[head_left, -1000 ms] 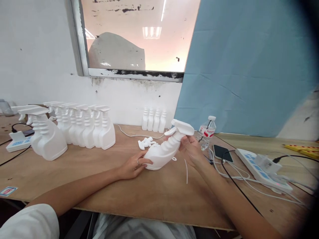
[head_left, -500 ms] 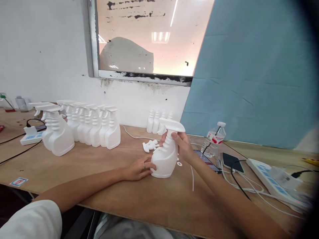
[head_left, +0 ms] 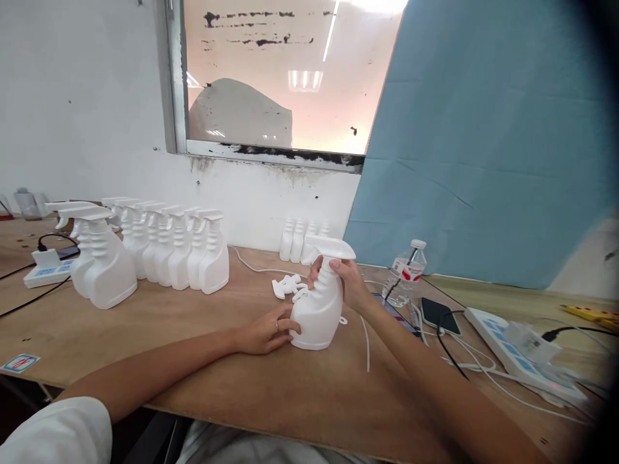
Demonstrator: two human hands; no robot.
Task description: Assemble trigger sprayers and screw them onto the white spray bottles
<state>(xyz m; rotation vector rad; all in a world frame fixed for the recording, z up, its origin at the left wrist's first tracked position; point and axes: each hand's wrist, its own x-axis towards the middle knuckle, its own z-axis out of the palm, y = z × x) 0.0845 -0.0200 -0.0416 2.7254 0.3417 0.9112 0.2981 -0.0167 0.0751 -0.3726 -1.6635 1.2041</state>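
A white spray bottle [head_left: 315,317] with its trigger head on stands upright on the wooden table in front of me. My left hand [head_left: 271,328], with a ring on one finger, holds the lower left side of the bottle. Around the neck, just under the spray head [head_left: 333,246], the fingers of my right hand [head_left: 352,283] are wrapped. Loose white trigger parts [head_left: 287,285] lie just behind the bottle. A small white washer [head_left: 343,320] and a thin white tube [head_left: 366,345] rest to its right.
Several spray bottles with heads [head_left: 176,254] stand in rows at the left. Headless bottles [head_left: 298,241] stand by the wall. On the right are a water bottle [head_left: 406,274], a phone [head_left: 439,316], and a power strip [head_left: 522,354] with cables. Another power strip [head_left: 46,272] lies far left.
The view has shifted slightly, so the scene sits a little further left. Both hands keep their hold on the spray bottle, with the right fingers slightly rearranged at the neck.
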